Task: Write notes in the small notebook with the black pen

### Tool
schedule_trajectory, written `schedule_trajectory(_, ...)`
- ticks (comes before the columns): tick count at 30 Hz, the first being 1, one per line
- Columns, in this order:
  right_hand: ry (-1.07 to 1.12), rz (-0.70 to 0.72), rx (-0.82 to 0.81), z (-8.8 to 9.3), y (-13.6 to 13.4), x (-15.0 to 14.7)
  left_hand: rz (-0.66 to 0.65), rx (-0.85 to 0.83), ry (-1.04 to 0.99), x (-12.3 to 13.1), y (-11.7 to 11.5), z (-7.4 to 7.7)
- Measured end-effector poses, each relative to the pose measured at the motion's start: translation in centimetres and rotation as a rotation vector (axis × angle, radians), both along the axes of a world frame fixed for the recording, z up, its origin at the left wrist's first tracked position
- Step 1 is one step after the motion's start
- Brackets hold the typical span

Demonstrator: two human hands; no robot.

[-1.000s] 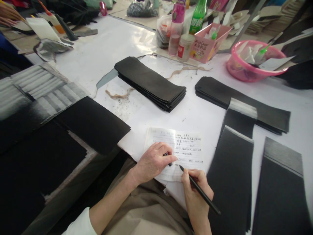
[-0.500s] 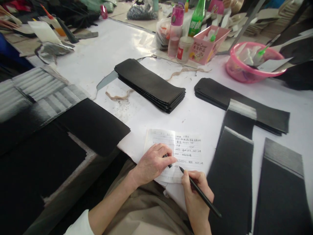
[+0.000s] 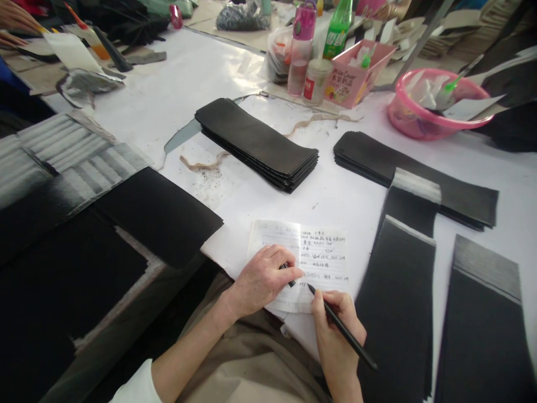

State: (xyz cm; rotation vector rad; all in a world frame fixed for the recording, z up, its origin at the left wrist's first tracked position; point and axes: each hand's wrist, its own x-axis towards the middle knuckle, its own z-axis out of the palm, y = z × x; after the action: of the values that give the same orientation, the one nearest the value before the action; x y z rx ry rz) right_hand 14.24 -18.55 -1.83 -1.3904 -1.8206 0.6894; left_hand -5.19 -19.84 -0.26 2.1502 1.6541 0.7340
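Note:
An open notebook with handwritten lines on its right page lies at the table's near edge. My right hand grips a black pen, its tip at the lower part of the written page. Across the left page rests my left hand, fingers curled around a short black pen cap that shows only in part. To the right of my right hand lie black strips with pale upper ends.
Stacks of black pieces lie behind the notebook and at right. Black sheets fill the left. Farther back stand a pink basin, a pink box and bottles. Another person's hand is at upper left.
The pen in my right hand has shifted very slightly; my left hand stays in place. At upper left, the other person's hand has come further into view, near a white container.

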Motion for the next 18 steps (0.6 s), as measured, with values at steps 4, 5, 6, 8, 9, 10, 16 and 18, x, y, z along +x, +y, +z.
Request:
schedule_trajectory(4,0.0,0.033,0.001,0.08,0.02,0.13,0.002,0.007,-0.008,0.02,-0.02,-0.08)
schedule_trajectory(5,-0.002,0.041,0.004,0.09,0.03,0.14,0.001,0.006,-0.009,0.01,-0.03,-0.09)
schedule_trajectory(6,-0.005,0.044,0.009,0.1,0.04,0.14,0.001,0.002,-0.009,0.01,-0.04,-0.1)
schedule_trajectory(8,-0.011,0.041,0.014,0.12,0.04,0.1,-0.001,-0.008,-0.007,0.0,-0.05,-0.1)
schedule_trajectory(9,-0.01,0.034,0.013,0.13,0.04,0.07,-0.002,-0.012,-0.007,0.0,-0.05,-0.09)
schedule_trajectory(10,-0.008,0.023,0.009,0.14,0.03,0.02,-0.003,-0.013,-0.008,0.0,-0.05,-0.07)
schedule_trajectory(16,-0.002,-0.013,0.003,0.14,0.02,-0.07,-0.002,-0.004,-0.008,0.02,0.0,-0.1)
schedule_trajectory(18,-0.001,0.003,0.009,0.1,0.04,-0.01,0.0,0.001,-0.007,0.01,0.0,-0.12)
